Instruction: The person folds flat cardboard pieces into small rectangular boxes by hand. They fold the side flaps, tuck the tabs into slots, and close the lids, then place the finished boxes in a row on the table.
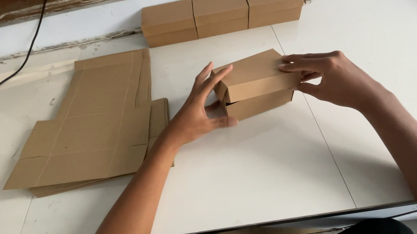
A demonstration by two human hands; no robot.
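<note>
Cardboard box (257,83) sits mid-table, lid not fully down, pinched at its ends by the left hand (198,114) and right hand (334,77), fingers spread. Flat blanks (90,126) lie left; 3 closed boxes (222,12) line the far edge; bare table (253,177) in front.

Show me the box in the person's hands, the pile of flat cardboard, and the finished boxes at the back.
Held box (255,75): head view, on its lid top.
Flat cardboard pile (90,129): head view, middle of the top sheet.
Finished boxes (220,6): head view, top of the middle box.
</note>
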